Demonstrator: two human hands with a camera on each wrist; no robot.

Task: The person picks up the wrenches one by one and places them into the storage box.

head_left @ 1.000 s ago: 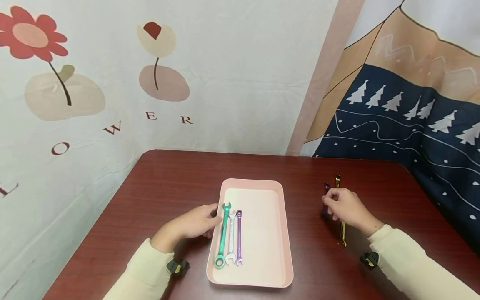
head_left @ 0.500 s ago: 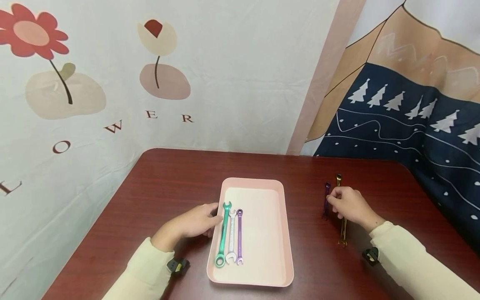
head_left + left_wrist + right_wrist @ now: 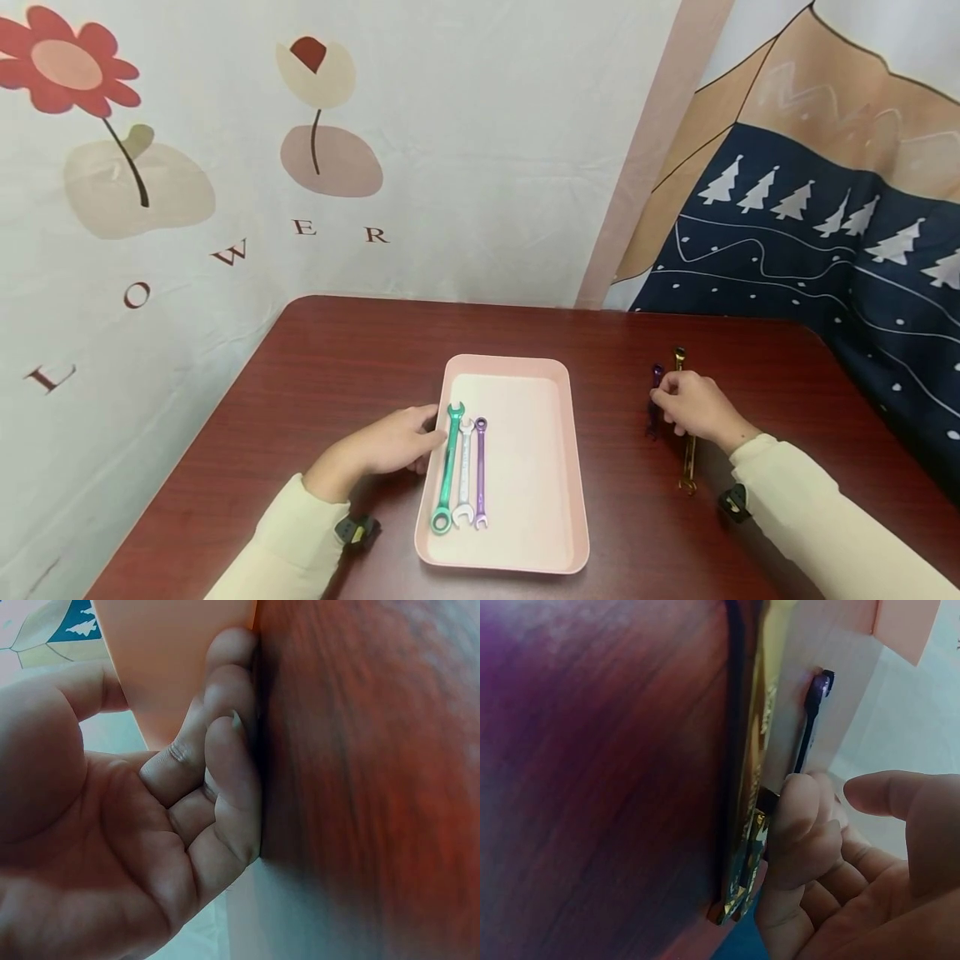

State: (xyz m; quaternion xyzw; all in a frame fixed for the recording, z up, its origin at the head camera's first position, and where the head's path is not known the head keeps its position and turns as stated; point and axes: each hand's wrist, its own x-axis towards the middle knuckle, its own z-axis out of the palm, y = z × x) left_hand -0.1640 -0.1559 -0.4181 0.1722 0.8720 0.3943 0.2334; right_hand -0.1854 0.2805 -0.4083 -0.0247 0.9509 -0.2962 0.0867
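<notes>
A dark purple wrench [image 3: 655,402] and a longer gold wrench [image 3: 686,442] lay side by side on the desk [image 3: 337,367], right of the pink tray [image 3: 540,467], both pointing away from the person. The right hand [image 3: 693,406] rested over their middles, its fingers touching the purple one.

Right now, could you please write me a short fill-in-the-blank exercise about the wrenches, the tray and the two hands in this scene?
1. The pink tray holds ____ wrenches lying side by side.
2. Of those in the tray, the wrench nearest the left hand is ____ in colour.
3. The right hand touches wrenches that lie on the ____, outside the tray.
4. Beside the dark purple wrench lies a ____ wrench.

Missing words: three; green; table; gold
</notes>
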